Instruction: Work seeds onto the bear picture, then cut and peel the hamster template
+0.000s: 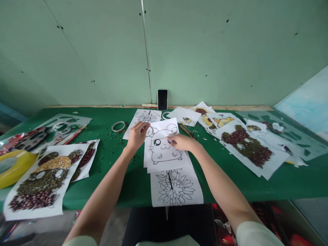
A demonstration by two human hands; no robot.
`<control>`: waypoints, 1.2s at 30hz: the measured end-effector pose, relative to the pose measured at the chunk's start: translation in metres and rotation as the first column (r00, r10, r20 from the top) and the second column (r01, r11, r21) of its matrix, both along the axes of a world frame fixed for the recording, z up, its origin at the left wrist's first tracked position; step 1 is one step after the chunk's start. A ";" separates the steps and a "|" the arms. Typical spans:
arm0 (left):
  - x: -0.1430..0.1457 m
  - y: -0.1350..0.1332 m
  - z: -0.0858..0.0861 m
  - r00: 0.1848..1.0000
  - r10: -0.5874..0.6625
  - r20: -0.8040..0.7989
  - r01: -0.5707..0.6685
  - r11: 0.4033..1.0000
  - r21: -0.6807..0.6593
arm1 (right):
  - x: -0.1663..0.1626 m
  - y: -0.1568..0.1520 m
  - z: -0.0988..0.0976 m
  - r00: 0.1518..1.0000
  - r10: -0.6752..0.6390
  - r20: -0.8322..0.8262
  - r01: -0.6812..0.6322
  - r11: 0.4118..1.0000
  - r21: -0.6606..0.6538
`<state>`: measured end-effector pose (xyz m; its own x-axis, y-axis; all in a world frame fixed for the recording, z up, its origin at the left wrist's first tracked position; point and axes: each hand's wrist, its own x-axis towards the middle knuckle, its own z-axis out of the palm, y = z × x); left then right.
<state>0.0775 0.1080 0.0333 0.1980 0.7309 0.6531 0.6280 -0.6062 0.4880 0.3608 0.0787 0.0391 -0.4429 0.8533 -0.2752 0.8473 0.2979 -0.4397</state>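
A black-line hamster drawing (164, 150) lies on the green table (115, 184) in front of me. My left hand (136, 135) is closed at the sheet's upper left corner, its fingertips pinching a small tape ring (150, 131). My right hand (181, 142) rests on the sheet beside the hamster's eye, fingers pinched together. A thin pale strip seems to run from the ring to the right fingertips. Under the hamster sheet lies a flower outline (175, 188), which hangs over the table's near edge.
A phone (162, 99) leans on the green wall. Seed-covered pictures lie at the left (41, 181) and right (247, 146). A tape ring (118, 126), another flower sheet (147, 117), pencils (187, 130), a yellow roll (12, 168) and stencil sheets (61, 127) are spread around.
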 end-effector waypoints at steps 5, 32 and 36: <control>0.006 -0.001 -0.001 0.996 -0.025 0.080 0.020 0.998 0.064 | 0.000 0.001 0.002 1.000 -0.002 -0.005 0.001 0.999 -0.039; 0.008 -0.008 0.009 0.986 0.001 0.167 -0.015 0.996 0.087 | 0.006 0.009 -0.017 0.991 -0.020 -0.132 0.023 0.999 0.027; 0.007 -0.007 0.010 0.987 0.013 0.158 -0.028 0.995 0.097 | 0.006 0.009 -0.014 0.990 -0.010 -0.143 0.011 1.000 0.008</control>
<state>0.0845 0.1005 0.0435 0.0730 0.6641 0.7441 0.5612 -0.6441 0.5198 0.3667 0.0877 0.0255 -0.4682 0.8601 -0.2024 0.7788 0.2934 -0.5544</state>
